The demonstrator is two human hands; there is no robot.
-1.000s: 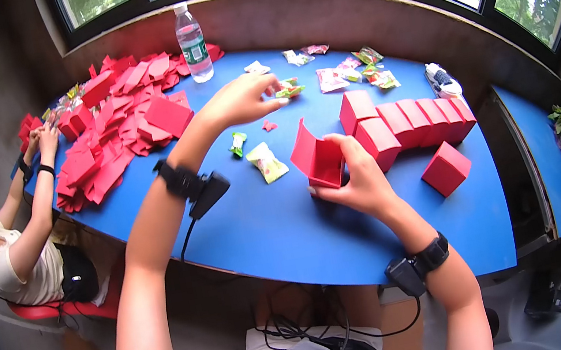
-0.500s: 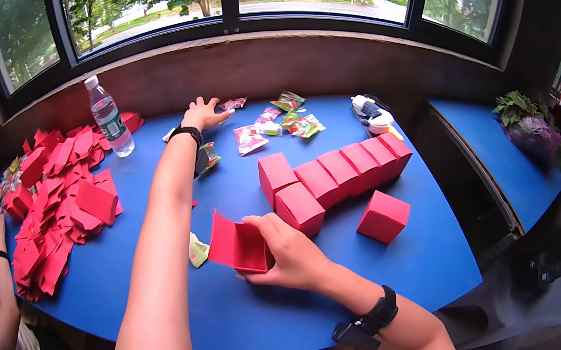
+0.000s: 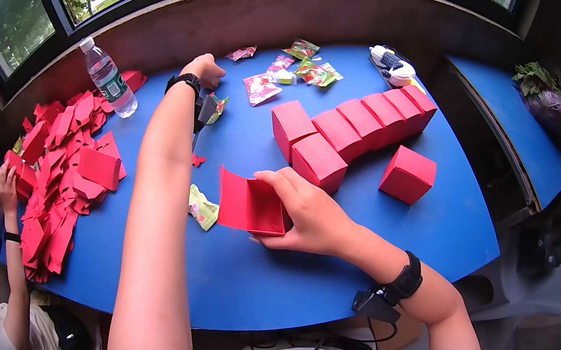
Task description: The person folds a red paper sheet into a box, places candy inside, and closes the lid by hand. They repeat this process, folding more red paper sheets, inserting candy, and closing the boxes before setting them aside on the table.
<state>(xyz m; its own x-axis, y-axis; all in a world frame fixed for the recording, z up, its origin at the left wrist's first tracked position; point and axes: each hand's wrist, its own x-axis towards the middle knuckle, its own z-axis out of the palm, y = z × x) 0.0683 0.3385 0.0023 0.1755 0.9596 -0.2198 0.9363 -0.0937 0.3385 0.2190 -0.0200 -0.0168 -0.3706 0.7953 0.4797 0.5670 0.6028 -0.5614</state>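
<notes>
My right hand [image 3: 311,214] grips an open red paper box [image 3: 249,206] over the near middle of the table, its flap standing up and its inside showing. Stretched to the far side, my left hand [image 3: 207,71] has its fingers curled in; whatever they hold is hidden. Close to it lie a pink candy packet [image 3: 242,54] and a green packet [image 3: 217,108]. Other small packets, such as a pink and white one [image 3: 261,89], are scattered right of it. A pale green packet [image 3: 202,207] lies just left of the open box.
Closed red boxes [image 3: 340,134] stand in a row to the right, with a single box [image 3: 408,174] nearer. A heap of folded red paper [image 3: 65,174] and a water bottle [image 3: 110,81] occupy the left. Another person's hands [image 3: 4,188] touch the heap. A white and dark object [image 3: 392,66] lies far right.
My left hand has gone from spread fingers at the far packets to curled fingers. The view has tilted down; my right hand still holds the open box.
</notes>
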